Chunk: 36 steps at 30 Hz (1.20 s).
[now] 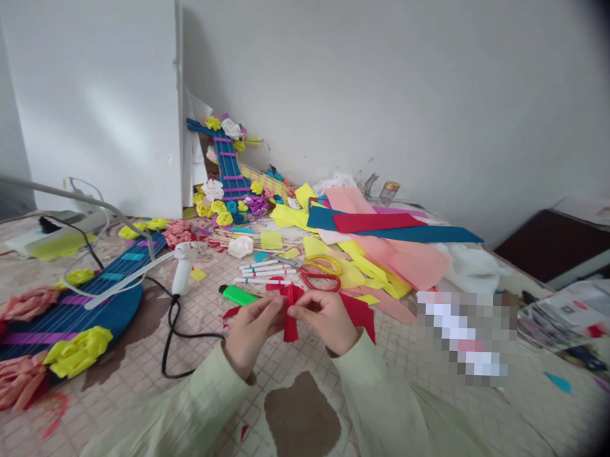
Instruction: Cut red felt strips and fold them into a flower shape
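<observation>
Between my fingertips, over the middle of the table, is a small piece of red crepe paper (291, 329), folded or gathered at its top with a strip hanging down. My left hand (254, 328) pinches it from the left. From the right, the thumb and fingers of my right hand (326, 317) are closed on it too. A larger red sheet (360, 316) lies behind my right hand. Just beyond my left hand rests a bright green tool (238, 295) with a dark end. Scissors with red handles (320, 280) and a pair with yellow handles (328, 262) lie beyond the paper.
A white glue gun (181, 277) with a black cord stands at left, near a blue guitar-shaped craft (126, 275) with paper flowers. White pens (266, 270) lie beyond my hands. Coloured paper strips (385, 223) pile up behind, beside another decorated guitar shape (230, 162).
</observation>
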Tool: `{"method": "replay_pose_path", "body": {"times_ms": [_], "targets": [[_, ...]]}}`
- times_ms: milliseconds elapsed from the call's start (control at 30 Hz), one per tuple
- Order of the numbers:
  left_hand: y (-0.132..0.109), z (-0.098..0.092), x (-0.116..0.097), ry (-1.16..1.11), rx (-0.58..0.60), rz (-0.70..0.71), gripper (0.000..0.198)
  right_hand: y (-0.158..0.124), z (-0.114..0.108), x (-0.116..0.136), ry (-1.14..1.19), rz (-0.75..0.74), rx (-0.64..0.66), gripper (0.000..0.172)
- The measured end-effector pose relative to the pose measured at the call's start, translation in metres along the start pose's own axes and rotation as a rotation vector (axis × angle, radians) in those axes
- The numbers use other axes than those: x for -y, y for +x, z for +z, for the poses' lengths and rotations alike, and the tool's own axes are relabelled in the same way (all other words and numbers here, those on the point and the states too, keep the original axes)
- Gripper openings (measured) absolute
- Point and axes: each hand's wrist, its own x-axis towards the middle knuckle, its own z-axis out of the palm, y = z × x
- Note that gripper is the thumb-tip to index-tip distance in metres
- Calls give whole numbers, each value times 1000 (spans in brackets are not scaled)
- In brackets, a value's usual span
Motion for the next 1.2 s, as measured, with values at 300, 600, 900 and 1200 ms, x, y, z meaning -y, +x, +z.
{"method": "replay_pose_path", "body": {"times_ms": [300, 600, 900, 1200], "targets": [[-3, 2, -1, -74, 22, -30, 25, -1, 1, 0, -21, -6, 10, 20], [1, -4, -1, 80, -22, 146, 30, 0, 1, 5, 50, 54, -27, 23], [3, -5, 2, 249, -1, 197, 26, 0, 1, 2, 139, 42, -81, 22], [3, -7, 5, 282, 62, 119, 22, -1, 2, 1, 55, -14, -194, 17]]}}
